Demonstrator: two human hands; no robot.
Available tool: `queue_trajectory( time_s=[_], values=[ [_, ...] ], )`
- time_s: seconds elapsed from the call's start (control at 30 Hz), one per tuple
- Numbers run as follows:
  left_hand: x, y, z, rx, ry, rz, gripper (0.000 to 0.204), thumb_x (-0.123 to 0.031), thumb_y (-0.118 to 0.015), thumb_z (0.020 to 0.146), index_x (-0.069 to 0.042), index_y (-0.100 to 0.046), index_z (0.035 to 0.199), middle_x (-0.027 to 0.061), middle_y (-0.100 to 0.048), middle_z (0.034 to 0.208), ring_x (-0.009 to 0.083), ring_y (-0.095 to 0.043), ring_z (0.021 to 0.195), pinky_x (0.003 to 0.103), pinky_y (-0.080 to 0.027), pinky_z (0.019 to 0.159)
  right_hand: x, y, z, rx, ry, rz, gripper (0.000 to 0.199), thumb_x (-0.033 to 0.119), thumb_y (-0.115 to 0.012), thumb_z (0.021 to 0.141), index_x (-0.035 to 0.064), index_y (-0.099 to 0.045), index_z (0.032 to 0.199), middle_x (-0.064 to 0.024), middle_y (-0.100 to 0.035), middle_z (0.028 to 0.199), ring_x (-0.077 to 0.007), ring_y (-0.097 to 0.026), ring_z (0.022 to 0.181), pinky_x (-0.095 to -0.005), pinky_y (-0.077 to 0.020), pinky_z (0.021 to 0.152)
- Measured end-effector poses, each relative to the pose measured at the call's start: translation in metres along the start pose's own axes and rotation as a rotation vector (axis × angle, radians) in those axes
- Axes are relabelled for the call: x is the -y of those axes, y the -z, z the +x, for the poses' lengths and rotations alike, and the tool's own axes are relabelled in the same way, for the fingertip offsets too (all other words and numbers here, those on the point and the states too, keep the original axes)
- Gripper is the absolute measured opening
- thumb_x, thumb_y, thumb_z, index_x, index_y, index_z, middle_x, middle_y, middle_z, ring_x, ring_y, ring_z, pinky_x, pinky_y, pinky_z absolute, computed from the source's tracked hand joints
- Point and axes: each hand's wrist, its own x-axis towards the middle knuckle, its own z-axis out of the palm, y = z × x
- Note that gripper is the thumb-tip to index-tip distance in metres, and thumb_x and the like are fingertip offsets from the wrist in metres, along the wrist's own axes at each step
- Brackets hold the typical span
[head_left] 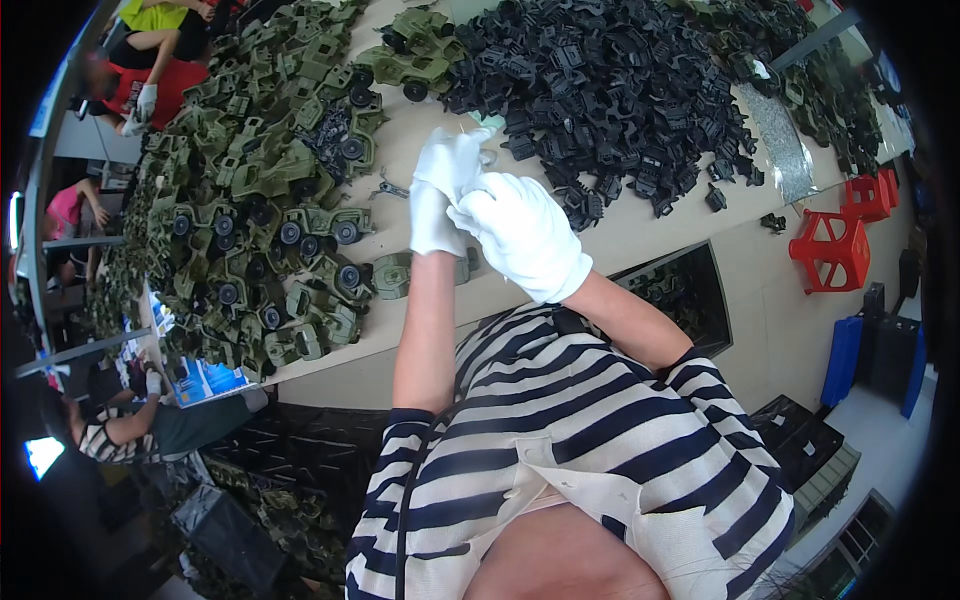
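Note:
My left hand [440, 190] and my right hand [528, 232], both in white gloves, meet above the table just short of a heap of black plastic parts [610, 90]. The fingers of both are closed and pressed together. Whatever they pinch between them is too small and too hidden to name. Left of my left hand lies a small grey part [388, 186]. A green toy jeep body [392, 275] rests by my left forearm, and a green toy jeep with black wheels [412, 58] stands beyond the hands.
A large heap of green toy jeeps [265, 170] covers the table's left side. Red plastic stools [836, 252] stand at right. Below the table edge sits a black crate [712, 300] with green parts. Co-workers, one in a red top [160, 88], are at the left.

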Motion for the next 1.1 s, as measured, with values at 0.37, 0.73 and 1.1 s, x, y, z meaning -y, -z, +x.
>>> queue_trajectory(
  time_s=[0.37, 0.73, 1.1],
  values=[
    [0.016, 0.009, -0.015, 0.058, -0.248, 0.001, 0.035, -0.032, -0.048, 0.101, -0.001, -0.059, 0.114, 0.0111, -0.065, 0.112, 0.0163, -0.065, 0.088, 0.031, -0.054, 0.086, 0.009, -0.017, 0.023, -0.11, -0.021, 0.064, 0.015, 0.011, -0.066, 0.081, 0.0105, -0.062, 0.095, -0.0069, -0.063, 0.096, -0.0284, -0.06, 0.08, -0.0389, -0.0474, 0.072],
    [-0.038, -0.017, -0.014, 0.227, -0.091, -0.222, 0.047, -0.026, -0.036, 0.099, 0.003, -0.045, 0.135, 0.0286, -0.058, 0.122, 0.0379, -0.059, 0.108, 0.045, -0.048, 0.098, 0.014, -0.011, 0.012, -0.197, -0.011, -0.033, 0.023, 0.015, -0.074, 0.077, 0.0133, -0.064, 0.098, -0.0033, -0.062, 0.097, -0.0254, -0.059, 0.072, -0.0374, -0.0475, 0.064],
    [-0.016, 0.043, 0.001, -0.162, -0.194, -0.35, 0.008, -0.004, -0.047, 0.095, -0.004, -0.048, 0.088, 0.014, -0.054, 0.106, 0.0239, -0.056, 0.099, 0.032, -0.051, 0.084, -0.022, -0.014, 0.045, -0.202, -0.153, 0.013, 0.007, 0.01, -0.07, 0.084, 0.0086, -0.063, 0.084, -0.0086, -0.06, 0.079, -0.0287, -0.059, 0.059, -0.0377, -0.0469, 0.053]
  ],
)
